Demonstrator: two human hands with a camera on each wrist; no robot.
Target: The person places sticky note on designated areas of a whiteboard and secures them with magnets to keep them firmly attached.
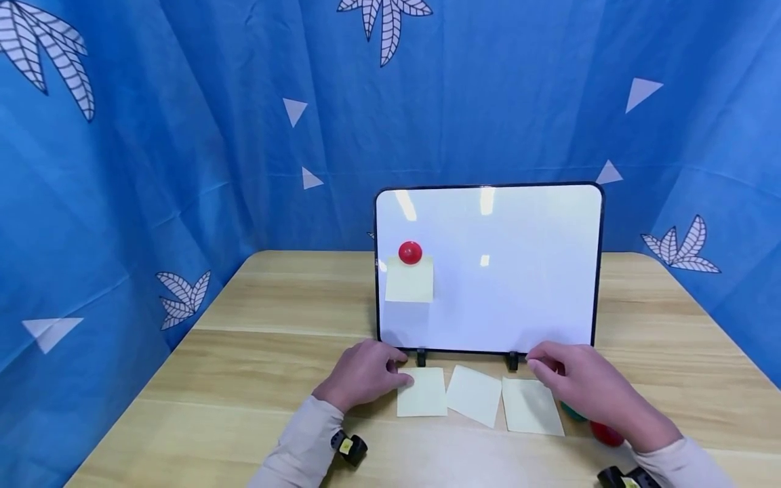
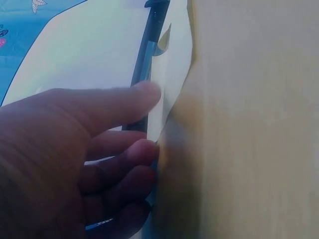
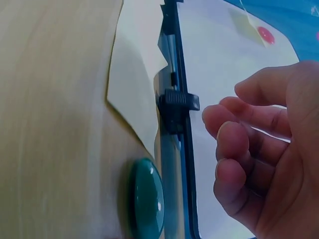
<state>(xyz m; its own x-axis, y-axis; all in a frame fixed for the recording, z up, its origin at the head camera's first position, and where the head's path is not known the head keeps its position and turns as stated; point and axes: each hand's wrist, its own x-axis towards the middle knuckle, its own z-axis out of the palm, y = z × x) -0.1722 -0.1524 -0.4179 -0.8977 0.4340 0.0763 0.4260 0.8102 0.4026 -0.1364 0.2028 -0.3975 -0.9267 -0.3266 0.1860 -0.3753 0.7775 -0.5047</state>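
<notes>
I read the left hand (image 1: 364,374) as narrowly parted, holding nothing. The leftmost note (image 1: 424,396), roughly square, lies on the counter (image 1: 183,407) immediately to its right; contact is unconfirmed. The right hand (image 1: 579,379), loosely curled and unloaded, is farther from it.

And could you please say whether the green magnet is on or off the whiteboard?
Off: the right wrist view shows the green magnet lying on the wooden table, apart from the whiteboard.

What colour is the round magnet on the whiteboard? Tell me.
Red; the round magnet shows best in the head view.
</notes>
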